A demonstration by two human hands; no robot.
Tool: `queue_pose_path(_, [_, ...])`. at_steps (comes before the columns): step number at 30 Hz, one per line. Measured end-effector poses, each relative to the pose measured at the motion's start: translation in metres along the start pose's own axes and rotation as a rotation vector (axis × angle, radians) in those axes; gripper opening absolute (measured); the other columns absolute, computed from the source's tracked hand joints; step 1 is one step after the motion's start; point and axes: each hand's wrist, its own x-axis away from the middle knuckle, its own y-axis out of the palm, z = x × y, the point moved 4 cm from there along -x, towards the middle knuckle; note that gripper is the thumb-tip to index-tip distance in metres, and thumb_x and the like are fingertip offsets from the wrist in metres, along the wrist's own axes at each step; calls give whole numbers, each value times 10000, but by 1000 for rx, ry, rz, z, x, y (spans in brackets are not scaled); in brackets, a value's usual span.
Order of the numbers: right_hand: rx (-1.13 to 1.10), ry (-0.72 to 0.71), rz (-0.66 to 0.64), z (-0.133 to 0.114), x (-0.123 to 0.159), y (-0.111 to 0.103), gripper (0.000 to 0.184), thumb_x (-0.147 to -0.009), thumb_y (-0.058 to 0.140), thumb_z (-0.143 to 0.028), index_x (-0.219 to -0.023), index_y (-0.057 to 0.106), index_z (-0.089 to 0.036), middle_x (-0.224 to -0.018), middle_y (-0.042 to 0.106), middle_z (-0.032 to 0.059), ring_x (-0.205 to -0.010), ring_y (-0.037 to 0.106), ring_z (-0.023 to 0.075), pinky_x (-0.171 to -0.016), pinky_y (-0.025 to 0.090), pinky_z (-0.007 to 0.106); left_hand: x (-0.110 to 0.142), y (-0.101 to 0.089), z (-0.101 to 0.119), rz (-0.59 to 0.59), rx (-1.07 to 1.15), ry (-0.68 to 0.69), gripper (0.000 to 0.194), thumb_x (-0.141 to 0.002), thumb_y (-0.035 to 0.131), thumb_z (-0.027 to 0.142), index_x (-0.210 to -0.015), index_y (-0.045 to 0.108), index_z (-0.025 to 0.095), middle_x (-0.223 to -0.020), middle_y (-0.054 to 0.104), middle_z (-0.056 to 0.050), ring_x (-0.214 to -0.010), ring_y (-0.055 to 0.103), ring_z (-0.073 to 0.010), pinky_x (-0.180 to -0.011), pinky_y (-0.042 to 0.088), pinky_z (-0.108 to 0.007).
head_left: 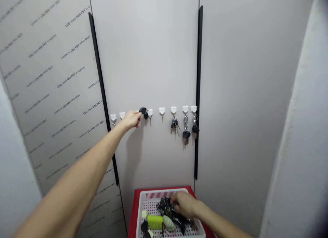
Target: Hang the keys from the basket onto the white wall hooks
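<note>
Fob [142, 110] pinched edgewise in left hand [131, 119], leaving far end free beside hook [150, 112]; right hand [186, 204] in basket [140, 203], grip unclear.

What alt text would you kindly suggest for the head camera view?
Left hand holds black-headed keys beside a row of white hooks on a pale panel; key bunches hang from three. Below, the right hand reaches into a white basket of jumbled items.

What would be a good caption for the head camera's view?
Left hand holds black keys by the hooks; right hand reaches into a white basket.
</note>
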Motion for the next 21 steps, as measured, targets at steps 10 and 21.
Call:
queue_pose_path(10, [-320,-9,1195,-8,-12,-184,410,-637,412,-327,-1007,424,-151,-947,499,88,-782,480,157,-694,365,291,23,24,16,159,173,268,282,-669,304,367,-495,374,156,-394,387,48,-377,392,-59,-427,312,-174])
queue_pose_path(21, [-402,94,1134,-8,-25,-246,318,-667,313,-368,-631,532,-140,-517,500,4,-496,446,100,-498,347,220,139,150,-132,-509,-469,-117,297,-671,292,323,-576,528,169,-548,544,-21,-541,479,-115,-516,311,-205])
